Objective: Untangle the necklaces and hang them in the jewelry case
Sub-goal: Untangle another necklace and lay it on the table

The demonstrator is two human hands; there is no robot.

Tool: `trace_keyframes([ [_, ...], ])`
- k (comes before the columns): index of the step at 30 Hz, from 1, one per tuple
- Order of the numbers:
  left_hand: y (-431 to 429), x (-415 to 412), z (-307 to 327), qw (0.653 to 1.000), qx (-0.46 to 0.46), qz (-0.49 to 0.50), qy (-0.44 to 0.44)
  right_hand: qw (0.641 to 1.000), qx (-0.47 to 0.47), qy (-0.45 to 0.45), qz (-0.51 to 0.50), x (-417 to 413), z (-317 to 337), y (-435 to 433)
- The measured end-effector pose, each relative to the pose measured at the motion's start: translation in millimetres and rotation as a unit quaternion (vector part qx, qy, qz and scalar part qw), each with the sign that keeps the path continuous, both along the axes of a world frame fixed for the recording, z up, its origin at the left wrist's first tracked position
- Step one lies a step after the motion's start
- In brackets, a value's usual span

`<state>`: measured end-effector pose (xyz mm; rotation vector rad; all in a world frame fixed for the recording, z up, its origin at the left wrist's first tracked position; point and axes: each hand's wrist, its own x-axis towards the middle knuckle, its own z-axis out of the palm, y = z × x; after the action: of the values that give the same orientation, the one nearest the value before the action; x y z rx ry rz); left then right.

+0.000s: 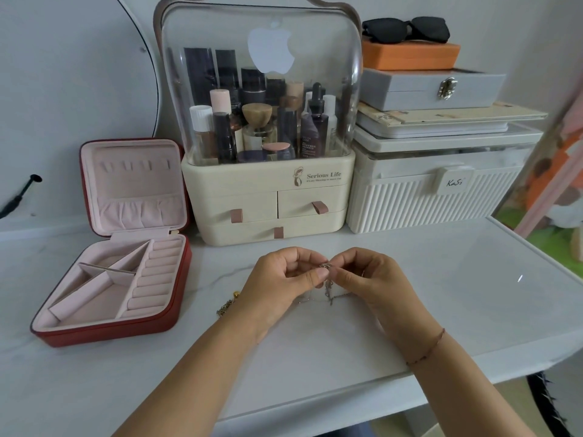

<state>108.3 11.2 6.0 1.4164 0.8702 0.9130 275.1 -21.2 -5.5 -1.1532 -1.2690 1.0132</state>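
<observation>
Necklaces [328, 290] at frame centre: we pinch them with left hand [279, 280] and right hand [370, 279]; case [107, 331] open, lower left.

Cosmetics organizer [268, 197] beside ribbed white box [441, 203]; sunglasses [407, 30] atop orange box [410, 56].

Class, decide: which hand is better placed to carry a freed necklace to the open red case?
Probably the left hand: the red case lies open on its side, while the right hand would reach across. Both pinch the necklaces.
</observation>
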Motion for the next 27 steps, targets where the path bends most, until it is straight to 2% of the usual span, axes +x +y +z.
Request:
trace_keyframes([
  [14,1.6,1.3,-4.1,0.995,0.078,0.043,0.040,0.999,0.002,-0.038,-0.005,-2.5,-1.2,-0.3],
  [23,0.0,3.4,-3.1,0.995,0.077,0.024,0.064,1.000,0.022,-0.020,0.001,-3.2,-0.5,0.1],
  [27,-0.1,2.7,-2.7,0.996,0.071,0.017,0.048,0.999,0.023,-0.029,0.013,-3.6,0.3,-1.3],
])
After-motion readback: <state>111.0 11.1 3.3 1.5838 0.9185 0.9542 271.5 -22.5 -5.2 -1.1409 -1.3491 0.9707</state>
